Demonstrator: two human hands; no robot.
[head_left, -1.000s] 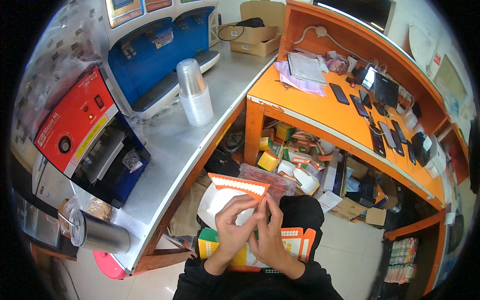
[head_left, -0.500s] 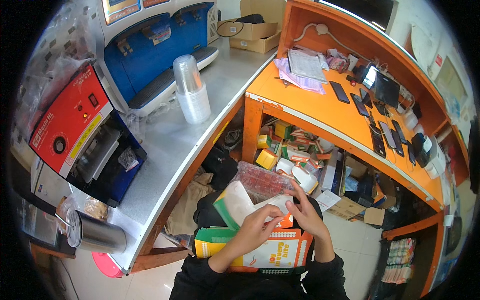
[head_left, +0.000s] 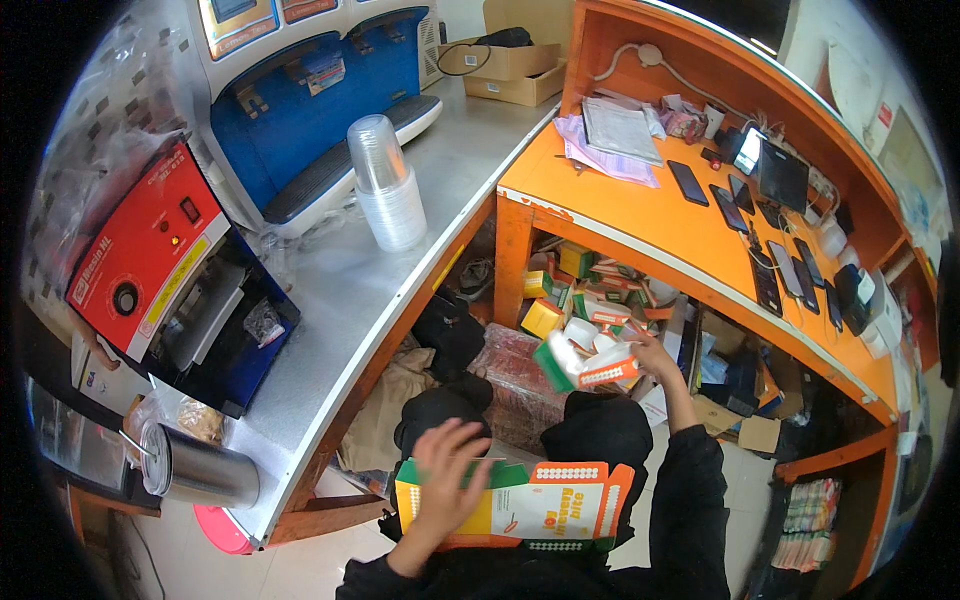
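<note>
From the head view I see my left hand [head_left: 447, 480] spread wide, fingers fanned and palm flat against the near face of an open carton [head_left: 520, 505] that rests on my lap; it presses or steadies the carton and does not close around anything. The carton is green, orange and white cardboard with its top flaps standing up, low in the picture between my knees. My right hand [head_left: 648, 358] is stretched forward toward the shelf [head_left: 690, 300] under the orange desk [head_left: 640, 215], and its fingers are closed on a small pack [head_left: 590, 368], white with green and orange-red ends, held up in the air just short of the clutter of similar boxes on that shelf. I judge the pack to be light and a bit crushable, thin card or wrapped sachets, so a pinch across its long sides should do, with no hard squeeze. The carton looks light too, stiff along its folds but weak at the flaps; I would take it by the side walls or from below, never by a flap, which could bend or tear. It may slide off my lap if the flat hand lets go. To my left runs a steel counter [head_left: 400, 270] with a stack of clear cups [head_left: 385, 190], a red machine [head_left: 150, 250] and a steel tumbler [head_left: 195, 468], all well apart from both hands.
</note>
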